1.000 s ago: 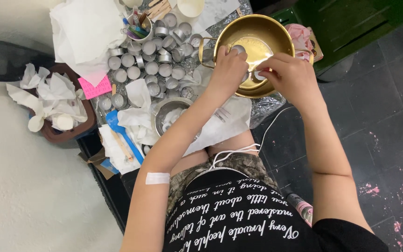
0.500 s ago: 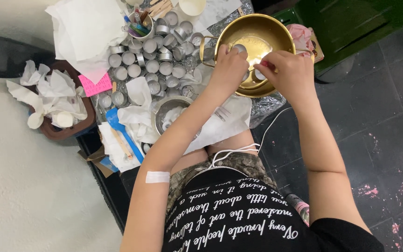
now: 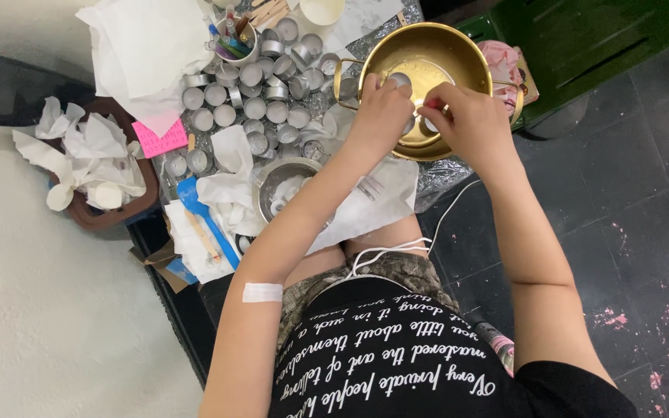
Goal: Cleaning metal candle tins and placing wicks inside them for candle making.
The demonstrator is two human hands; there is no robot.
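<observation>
Both hands work over a gold metal pot with side handles. My left hand is closed around a small round metal candle cup, which it holds over the pot's inside. My right hand is beside it, fingers pinched on something small at the cup; what it pinches is hidden by the fingers. An adhesive bandage sits on my left forearm.
Several small metal candle cups crowd the foil-covered surface to the left. A steel bowl with white bits, a blue scraper, white paper sheets, a pink note and a brown bin of crumpled tissue lie nearby. Dark tiled floor on the right.
Both hands stay over the pot; the left hand has turned slightly and raised the cup a little.
</observation>
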